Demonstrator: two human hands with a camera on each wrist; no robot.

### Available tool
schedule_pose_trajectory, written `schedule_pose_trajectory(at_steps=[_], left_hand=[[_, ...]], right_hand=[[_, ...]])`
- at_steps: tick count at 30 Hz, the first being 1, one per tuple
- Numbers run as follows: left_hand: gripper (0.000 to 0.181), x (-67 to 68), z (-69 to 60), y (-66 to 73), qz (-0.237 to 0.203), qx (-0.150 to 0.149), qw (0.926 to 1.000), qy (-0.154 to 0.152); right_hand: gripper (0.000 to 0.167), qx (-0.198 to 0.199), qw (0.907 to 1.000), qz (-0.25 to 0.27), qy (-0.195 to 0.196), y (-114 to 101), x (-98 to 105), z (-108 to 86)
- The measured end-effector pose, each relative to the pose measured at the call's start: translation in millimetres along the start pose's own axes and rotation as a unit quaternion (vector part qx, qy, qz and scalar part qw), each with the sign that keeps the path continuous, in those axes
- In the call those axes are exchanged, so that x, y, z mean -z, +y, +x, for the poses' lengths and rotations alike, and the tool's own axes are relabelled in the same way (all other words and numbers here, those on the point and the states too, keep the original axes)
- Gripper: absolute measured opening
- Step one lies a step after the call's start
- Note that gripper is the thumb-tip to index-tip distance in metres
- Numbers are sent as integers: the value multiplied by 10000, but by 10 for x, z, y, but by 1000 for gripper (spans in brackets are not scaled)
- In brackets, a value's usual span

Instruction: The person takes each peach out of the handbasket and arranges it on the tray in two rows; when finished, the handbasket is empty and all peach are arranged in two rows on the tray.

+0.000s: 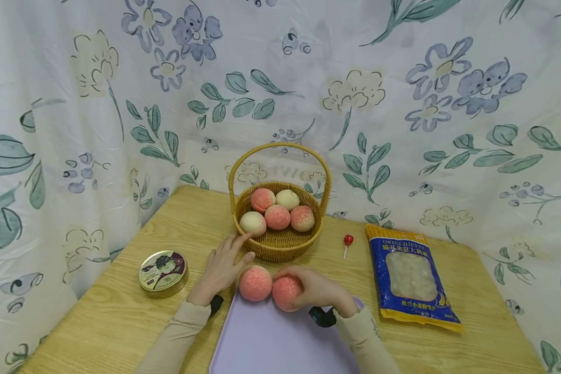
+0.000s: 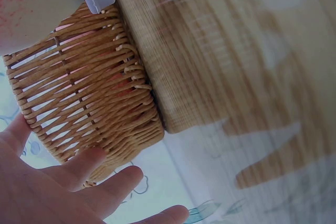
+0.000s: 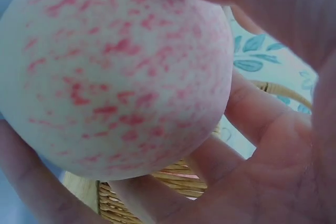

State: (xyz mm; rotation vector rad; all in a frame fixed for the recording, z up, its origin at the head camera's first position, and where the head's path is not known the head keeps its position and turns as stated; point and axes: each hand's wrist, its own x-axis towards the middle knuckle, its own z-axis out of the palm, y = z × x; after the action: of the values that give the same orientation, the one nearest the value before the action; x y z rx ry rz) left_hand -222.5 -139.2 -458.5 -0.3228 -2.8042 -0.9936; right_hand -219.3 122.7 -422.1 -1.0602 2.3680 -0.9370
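My right hand (image 1: 321,287) grips a pink peach (image 1: 286,294) at the far end of a lilac tray (image 1: 280,343); the right wrist view shows its pale, red-speckled side (image 3: 115,82). Beside it on the tray is a second peach (image 1: 255,283), close to the first. My left hand (image 1: 221,267) is spread at the front left of a wicker basket (image 1: 280,253), holding nothing; its fingers are loosely extended near the basket wall (image 2: 89,93) in the left wrist view. Several pink and cream peaches (image 1: 278,217) lie inside the basket under its tall arched handle.
A round tin (image 1: 163,274) stands on the wooden table (image 1: 117,311) at the left. Right of the basket lie a red lollipop (image 1: 348,240) and a blue and yellow bag of pasta (image 1: 413,280). A floral curtain (image 1: 280,78) hangs behind the table.
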Motion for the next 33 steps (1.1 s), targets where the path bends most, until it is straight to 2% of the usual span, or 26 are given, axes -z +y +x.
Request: schedule_pose_trajectory(at_steps=[3,6,11,15,21,27,33], left_hand=[[60,9,-2,1,-10,17,10000,-25],[61,7,-8,1,-27,40,10000,-64],[61,10,-6,4,-37,23,10000,-48],[60,12,2,2,-28,23,10000,-18],[60,5,3,-7,-42,32,10000,-5],[60,-2,5,-13,-16,10,10000,22],[60,-3,1,-23,-29,20,10000,-5]], right_hand=[[64,-94,9999,37,25,-3,12,-12],[64,-170,9992,359,-12,-5,66,-44],[58,-239,9962,834,51,-46,264,-76],[57,-151,9964,809,195,-105,439,-37],[54,-98,9973,522,516,-192,646,81],[54,-357,9961,260,759,-268,799,257],[57,-491,9935,607,822,-269,891,469]])
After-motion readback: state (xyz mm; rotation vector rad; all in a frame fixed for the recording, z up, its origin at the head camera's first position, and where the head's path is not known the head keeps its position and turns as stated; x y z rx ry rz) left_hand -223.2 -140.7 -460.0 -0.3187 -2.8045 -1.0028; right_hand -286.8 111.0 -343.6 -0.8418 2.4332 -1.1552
